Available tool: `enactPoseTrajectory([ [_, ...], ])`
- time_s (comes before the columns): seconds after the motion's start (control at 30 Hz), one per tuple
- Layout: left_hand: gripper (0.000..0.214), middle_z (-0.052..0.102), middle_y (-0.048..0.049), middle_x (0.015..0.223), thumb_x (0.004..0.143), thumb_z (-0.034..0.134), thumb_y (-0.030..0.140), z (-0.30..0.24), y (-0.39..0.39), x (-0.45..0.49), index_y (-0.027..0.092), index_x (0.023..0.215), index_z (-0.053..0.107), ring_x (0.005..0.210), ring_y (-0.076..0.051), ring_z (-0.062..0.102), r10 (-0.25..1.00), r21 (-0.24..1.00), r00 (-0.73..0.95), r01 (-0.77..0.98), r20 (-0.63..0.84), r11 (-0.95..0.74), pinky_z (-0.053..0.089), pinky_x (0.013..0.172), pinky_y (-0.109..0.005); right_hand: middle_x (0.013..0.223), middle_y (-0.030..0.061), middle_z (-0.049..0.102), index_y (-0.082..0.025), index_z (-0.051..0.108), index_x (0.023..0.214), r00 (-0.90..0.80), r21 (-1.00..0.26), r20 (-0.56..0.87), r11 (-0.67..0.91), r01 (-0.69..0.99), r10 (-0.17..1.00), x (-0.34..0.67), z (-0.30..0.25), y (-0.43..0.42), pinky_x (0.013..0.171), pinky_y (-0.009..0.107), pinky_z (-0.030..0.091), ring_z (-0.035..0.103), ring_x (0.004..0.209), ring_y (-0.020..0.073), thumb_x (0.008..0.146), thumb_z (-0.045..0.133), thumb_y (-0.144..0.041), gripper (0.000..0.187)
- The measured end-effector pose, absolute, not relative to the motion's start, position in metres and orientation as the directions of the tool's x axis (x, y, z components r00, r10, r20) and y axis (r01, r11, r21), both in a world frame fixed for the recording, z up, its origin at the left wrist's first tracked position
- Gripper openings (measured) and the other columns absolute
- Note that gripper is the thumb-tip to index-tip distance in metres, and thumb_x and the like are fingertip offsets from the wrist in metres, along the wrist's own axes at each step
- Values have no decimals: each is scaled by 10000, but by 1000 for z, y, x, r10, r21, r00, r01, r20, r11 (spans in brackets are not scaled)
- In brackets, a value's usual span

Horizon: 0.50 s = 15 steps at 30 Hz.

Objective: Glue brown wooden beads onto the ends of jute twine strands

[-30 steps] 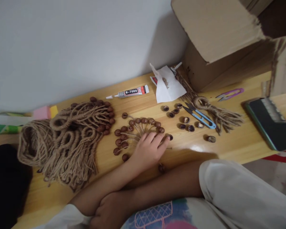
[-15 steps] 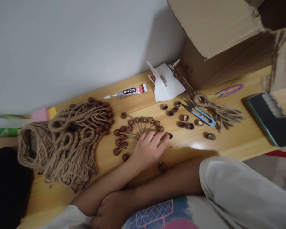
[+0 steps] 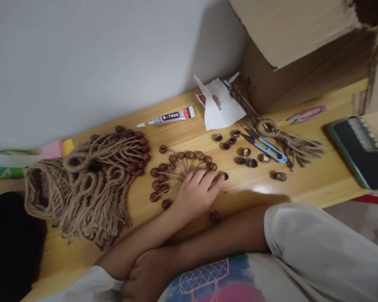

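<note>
My left hand lies palm down over a fan of cords, its fingers spread. One fingertip touches a hollow nutshell. Round brown nuts sit at the cord ends in an arc around the hand; the cords' inner ends are hidden under it. My right forearm crosses in front of my body, and my right hand rests curled by my left elbow. Whatever its fingers hold, if anything, is hidden. A single nut lies near the right forearm.
Knotted cord tassels with nuts are heaped at left. A glue tube lies near the wall. Rightward are loose shells, blue thread snips, a tassel, purple snips, a phone and a cardboard box.
The camera view has shifted slightly. Against the things on the table, my left hand stays almost in place, with a fingertip still at the nutshell. My right hand keeps its place.
</note>
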<state>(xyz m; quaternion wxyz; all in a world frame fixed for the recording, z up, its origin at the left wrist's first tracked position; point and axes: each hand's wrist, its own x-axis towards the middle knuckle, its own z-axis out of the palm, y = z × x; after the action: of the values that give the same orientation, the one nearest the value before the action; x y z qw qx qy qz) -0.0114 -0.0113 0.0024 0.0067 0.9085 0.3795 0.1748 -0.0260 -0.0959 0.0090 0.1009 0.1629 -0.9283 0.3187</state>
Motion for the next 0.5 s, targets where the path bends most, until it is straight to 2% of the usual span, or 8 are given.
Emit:
enactPoseTrajectory([
  [0.13,245,657,-80,1018,888,489,190,2,-11,-12,150,1099,606,884,-202,522,691,150,654,684,308,-714,428,731,-320,890,-18,690,-238,624,892,-923,-562,296,737,-376,-245,-30,7,-97,621,261,538,674,790,119,911,477,-208,152],
  [0.33,250,650,-92,1019,897,467,186,3,-11,-12,148,1102,607,883,-197,518,687,138,661,683,303,-718,420,719,-316,761,-28,679,-233,608,808,-917,-557,331,738,-381,-223,-31,4,-98,575,244,504,677,755,112,925,427,-181,221],
  [0.43,257,645,-100,1020,898,463,180,3,-11,-12,140,1110,602,888,-198,517,685,142,666,678,296,-721,420,724,-319,765,-28,681,-238,598,796,-912,-540,367,757,-369,-183,-30,3,-98,565,259,498,675,732,123,894,485,-188,158],
  [0.5,256,644,-100,1024,896,468,178,3,-11,-12,140,1112,601,892,-200,518,684,143,666,678,297,-721,420,724,-321,816,-32,690,-241,600,811,-912,-557,357,739,-380,-201,-30,4,-98,565,250,503,678,742,112,895,481,-181,158],
])
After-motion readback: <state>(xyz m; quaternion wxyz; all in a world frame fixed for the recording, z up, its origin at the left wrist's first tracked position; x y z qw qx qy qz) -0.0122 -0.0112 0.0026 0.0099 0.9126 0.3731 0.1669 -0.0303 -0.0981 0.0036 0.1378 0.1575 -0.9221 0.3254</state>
